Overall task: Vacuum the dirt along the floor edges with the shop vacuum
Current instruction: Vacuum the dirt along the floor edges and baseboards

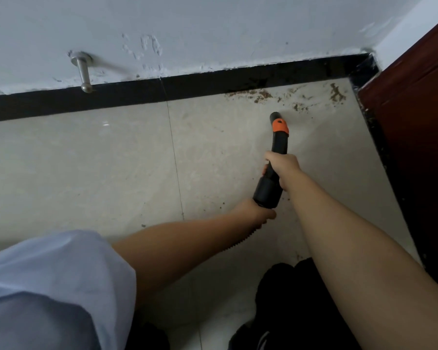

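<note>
Nozzle (278,127): held by right hand (283,168) curled round its tube, left hand (258,213) gripping hose (243,239) behind; long axis pointed toward baseboard (137,94); dirt (261,94) lay just ahead, trailing right toward corner

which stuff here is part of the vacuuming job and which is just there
In the job:
nozzle, held by both hands
right hand
left hand
hose
dirt along the baseboard and in the corner

Just there:
door stop on the wall
door
shoes
</note>
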Demonstrator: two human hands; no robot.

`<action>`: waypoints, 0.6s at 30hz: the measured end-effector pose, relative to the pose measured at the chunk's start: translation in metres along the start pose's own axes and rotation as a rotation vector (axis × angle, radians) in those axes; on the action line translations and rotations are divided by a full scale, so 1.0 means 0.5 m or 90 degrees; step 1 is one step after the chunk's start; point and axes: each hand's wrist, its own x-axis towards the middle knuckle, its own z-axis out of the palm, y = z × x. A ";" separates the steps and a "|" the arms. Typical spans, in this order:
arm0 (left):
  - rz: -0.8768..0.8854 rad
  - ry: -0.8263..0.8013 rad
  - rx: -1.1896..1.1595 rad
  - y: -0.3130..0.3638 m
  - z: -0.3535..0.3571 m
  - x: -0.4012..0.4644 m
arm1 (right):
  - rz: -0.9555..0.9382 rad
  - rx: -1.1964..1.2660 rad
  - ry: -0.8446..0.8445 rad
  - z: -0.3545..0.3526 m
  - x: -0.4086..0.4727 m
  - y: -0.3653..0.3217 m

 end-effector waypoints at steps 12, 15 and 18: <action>-0.006 0.076 -0.099 0.066 0.039 0.048 | -0.024 -0.083 -0.093 -0.005 0.051 -0.073; 0.001 0.105 -0.163 0.051 0.046 0.051 | -0.045 -0.147 -0.134 0.016 0.053 -0.069; 0.009 0.107 -0.188 0.051 0.049 0.052 | -0.057 -0.161 -0.152 0.019 0.059 -0.072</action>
